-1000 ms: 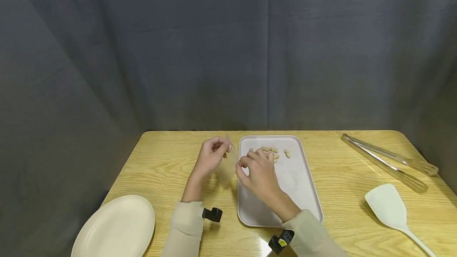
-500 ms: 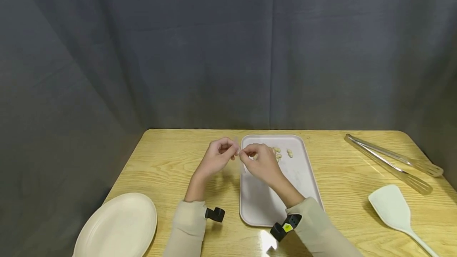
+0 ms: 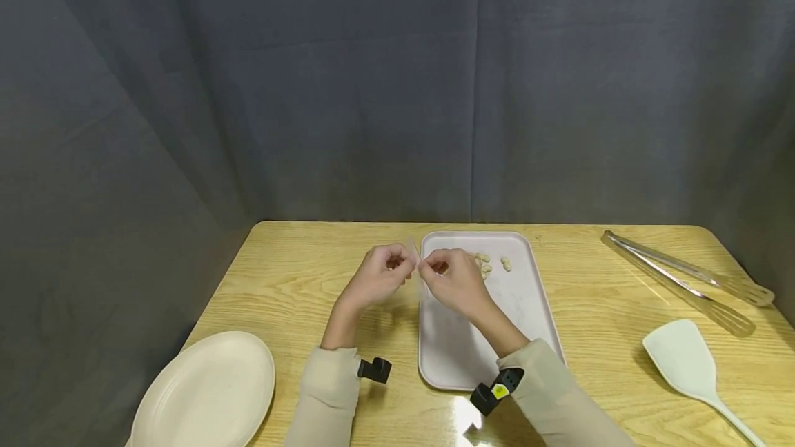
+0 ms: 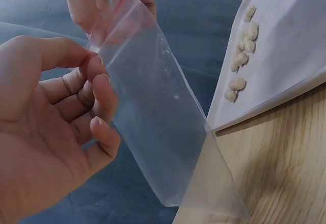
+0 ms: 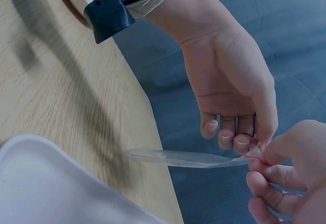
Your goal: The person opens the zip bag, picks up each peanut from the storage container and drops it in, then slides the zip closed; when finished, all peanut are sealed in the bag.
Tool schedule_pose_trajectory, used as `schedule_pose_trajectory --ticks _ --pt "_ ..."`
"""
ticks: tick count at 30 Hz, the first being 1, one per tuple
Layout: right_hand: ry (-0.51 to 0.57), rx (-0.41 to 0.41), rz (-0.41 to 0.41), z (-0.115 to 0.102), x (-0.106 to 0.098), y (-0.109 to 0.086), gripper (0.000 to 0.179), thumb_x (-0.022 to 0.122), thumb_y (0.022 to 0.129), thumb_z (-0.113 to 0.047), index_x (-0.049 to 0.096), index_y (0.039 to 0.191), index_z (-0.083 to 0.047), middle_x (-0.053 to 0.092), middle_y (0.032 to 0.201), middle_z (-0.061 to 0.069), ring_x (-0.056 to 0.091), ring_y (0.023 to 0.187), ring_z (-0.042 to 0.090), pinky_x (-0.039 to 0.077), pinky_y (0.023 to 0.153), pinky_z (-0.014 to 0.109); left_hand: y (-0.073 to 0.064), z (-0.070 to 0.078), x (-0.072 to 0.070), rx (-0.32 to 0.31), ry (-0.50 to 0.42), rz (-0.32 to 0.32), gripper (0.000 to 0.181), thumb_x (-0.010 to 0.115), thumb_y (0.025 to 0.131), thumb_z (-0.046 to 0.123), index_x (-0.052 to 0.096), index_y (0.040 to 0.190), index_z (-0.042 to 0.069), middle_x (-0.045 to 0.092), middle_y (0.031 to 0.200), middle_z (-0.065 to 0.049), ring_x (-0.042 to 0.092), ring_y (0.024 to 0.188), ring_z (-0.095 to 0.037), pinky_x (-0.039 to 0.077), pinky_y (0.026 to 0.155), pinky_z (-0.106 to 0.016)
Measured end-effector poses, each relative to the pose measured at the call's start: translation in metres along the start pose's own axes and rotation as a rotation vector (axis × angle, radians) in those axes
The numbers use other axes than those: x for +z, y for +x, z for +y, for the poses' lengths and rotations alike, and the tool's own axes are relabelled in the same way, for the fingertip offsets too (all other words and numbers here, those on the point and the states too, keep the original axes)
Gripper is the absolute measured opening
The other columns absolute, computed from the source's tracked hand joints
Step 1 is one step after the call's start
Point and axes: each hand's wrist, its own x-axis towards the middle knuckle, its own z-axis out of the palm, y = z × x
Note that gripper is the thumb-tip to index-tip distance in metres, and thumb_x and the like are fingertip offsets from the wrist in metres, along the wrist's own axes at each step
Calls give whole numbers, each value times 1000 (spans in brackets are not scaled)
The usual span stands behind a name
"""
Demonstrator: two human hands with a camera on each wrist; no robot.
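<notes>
A clear zip-lock bag (image 4: 158, 102) with a red strip along its top hangs between my two hands, flat and see-through. My left hand (image 3: 380, 276) pinches the bag's top edge between thumb and forefinger. Close beside it, my right hand (image 3: 456, 285) pinches the same edge, fingertips almost touching the left ones. In the right wrist view the bag is seen nearly edge-on. Several peanuts (image 4: 240, 61) in their shells lie on the white tray (image 3: 484, 357), at its far end, partly hidden behind my right hand in the head view.
An oval cream plate (image 3: 205, 392) stands at the table's front left. Metal tongs (image 3: 683, 274) lie at the back right, and a pale green spatula (image 3: 683, 357) lies in front of them. A dark curtain (image 3: 373, 88) hangs behind the wooden table (image 3: 298, 281).
My hands have drawn together at the bag's top edge, the left moving slightly right. The bag has turned with them. Through the last half second they have hardly moved.
</notes>
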Motion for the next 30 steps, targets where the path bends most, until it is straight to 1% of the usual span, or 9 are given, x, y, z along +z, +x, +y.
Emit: schedule_pose_trajectory --ticks 2,6,8,9,13,16,24,27,30 --pt "-16 9 -7 0 0 0 14 65 86 -12 76 78 -8 66 70 -3 58 71 16 45 68 34 0 1 1 5 25 -3 18 52 98 1 63 84 -4 59 76 -11 49 66 -14 41 59 -25" --pt "-61 26 -15 -1 -1 1 14 65 85 -12 75 75 -11 64 68 -4 55 66 14 42 68 35 -7 25 0 23 59 -2 16 51 93 -5 61 81 -7 57 72 -10 48 65 -16 40 61 -25" --pt "-98 40 -1 1 -2 2 14 64 83 -12 74 73 -12 62 66 -5 54 64 14 42 69 37 -8 25 -1 17 76 21 15 51 91 -3 61 80 -4 55 71 -7 47 65 -15 40 60 -25" --pt "-120 51 13 3 -3 2 14 64 83 -12 73 72 -13 62 65 -5 53 63 15 41 69 37 -8 24 -2 10 79 40 15 52 90 -2 61 79 -2 54 71 -6 47 64 -15 39 60 -25" --pt "-156 111 44 12 -10 4 14 64 80 -14 72 69 -13 61 62 -5 53 58 16 42 62 35 -4 3 -8 -38 120 128 15 56 88 5 61 74 7 51 67 -1 44 60 -14 37 56 -27" --pt "-148 132 27 17 -13 4 12 66 79 -15 74 71 -14 63 63 -5 55 58 14 42 56 33 -6 4 -13 -55 150 149 17 58 87 7 61 71 9 50 64 0 42 57 -13 35 53 -27" --pt "-133 113 1 19 -16 4 6 70 78 -7 76 78 -9 65 63 -4 57 58 13 44 55 31 -7 6 -14 -48 193 157 17 58 87 6 63 71 8 51 64 0 43 57 -13 37 55 -27" --pt "-121 101 7 19 -16 5 7 69 77 -6 76 78 -7 65 62 -4 56 58 12 45 54 30 -5 4 -12 -21 174 171 16 60 91 10 65 77 7 54 67 1 47 59 -13 40 57 -27" --pt "-130 91 18 19 -16 7 6 70 77 -6 76 78 -6 65 62 -3 56 57 12 45 54 30 -3 2 -9 21 139 176 14 70 92 18 67 97 6 62 82 -2 57 76 -19 47 68 -33"
